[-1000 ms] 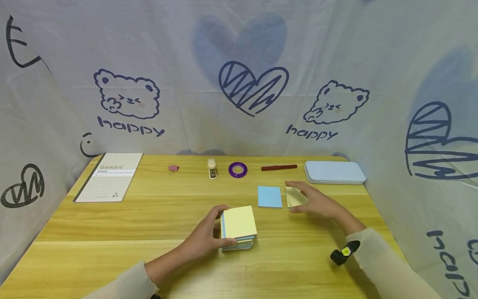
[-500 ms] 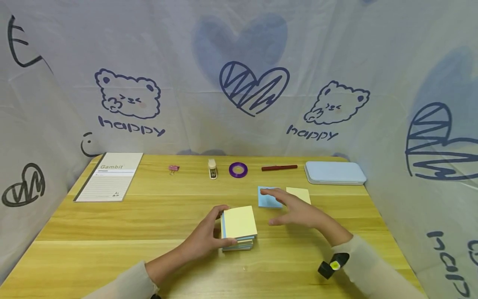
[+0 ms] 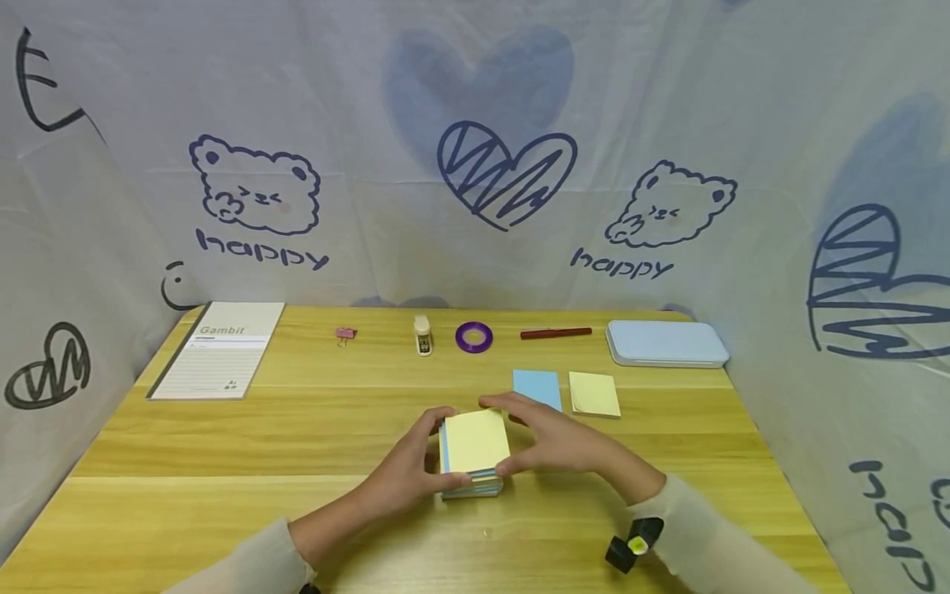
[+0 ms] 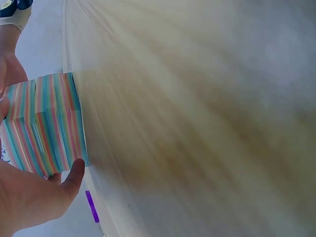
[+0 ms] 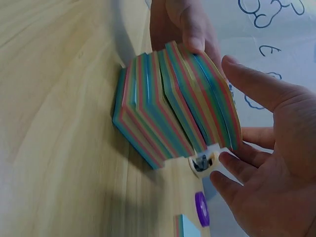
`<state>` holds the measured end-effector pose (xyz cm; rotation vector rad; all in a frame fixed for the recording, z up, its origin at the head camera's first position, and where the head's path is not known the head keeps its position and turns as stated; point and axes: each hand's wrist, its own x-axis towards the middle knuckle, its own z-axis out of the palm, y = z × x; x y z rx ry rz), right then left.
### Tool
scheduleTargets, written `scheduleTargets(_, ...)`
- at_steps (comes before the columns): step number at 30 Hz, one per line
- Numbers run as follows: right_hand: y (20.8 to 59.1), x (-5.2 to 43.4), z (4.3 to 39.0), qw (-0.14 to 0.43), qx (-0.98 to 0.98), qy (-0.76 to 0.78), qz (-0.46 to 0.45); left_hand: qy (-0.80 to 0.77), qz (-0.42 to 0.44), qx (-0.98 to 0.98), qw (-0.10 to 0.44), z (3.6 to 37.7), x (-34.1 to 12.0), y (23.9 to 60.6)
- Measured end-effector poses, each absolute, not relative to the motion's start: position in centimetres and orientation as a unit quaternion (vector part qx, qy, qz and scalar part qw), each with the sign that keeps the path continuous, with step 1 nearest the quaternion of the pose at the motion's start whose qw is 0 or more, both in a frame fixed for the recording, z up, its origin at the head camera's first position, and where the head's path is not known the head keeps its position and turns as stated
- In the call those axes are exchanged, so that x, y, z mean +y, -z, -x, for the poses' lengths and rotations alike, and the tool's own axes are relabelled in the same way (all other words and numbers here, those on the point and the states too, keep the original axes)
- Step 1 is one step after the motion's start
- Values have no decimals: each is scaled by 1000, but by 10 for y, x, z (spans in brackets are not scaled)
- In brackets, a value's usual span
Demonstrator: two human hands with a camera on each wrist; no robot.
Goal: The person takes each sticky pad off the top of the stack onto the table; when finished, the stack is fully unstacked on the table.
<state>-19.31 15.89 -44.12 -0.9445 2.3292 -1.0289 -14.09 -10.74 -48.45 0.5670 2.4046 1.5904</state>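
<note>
Both hands are on the sticky note block [image 3: 473, 452] right now, which sits near the middle of the wooden desk [image 3: 223, 462]. Left hand [image 3: 404, 466] has its fingers and thumb curled round the block's left side, so it's properly gripping it. Right hand [image 3: 558, 441] comes in from the other side, fingers fairly straight and spread, fingertips touching the top right edge; looks more like touching than a real grip. In the right wrist view the stack [image 5: 173, 103] is fanned and skewed, stripes of blue, yellow and pink layers showing.

Just behind the right hand there's a loose blue note [image 3: 538, 386] and a loose yellow note [image 3: 594, 393] lying flat side by side, close but not touching as far as I can see.

Along the back edge: a Gambit notepad [image 3: 220, 350] on the left, then a pink binder clip [image 3: 345, 334], small stapler [image 3: 422, 335], purple tape roll [image 3: 473, 337], dark red pen [image 3: 556, 332] and a light blue case [image 3: 665, 342].
</note>
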Motion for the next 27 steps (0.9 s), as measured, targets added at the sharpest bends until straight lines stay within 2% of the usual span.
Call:
scheduleTargets(18, 438, 150, 190, 184, 858, 312, 364, -531, -182, 821, 109, 142, -109, 482)
scheduleTargets(27, 434, 165, 192, 173, 862, 324, 350, -527, -176, 825, 106, 142, -108, 480)
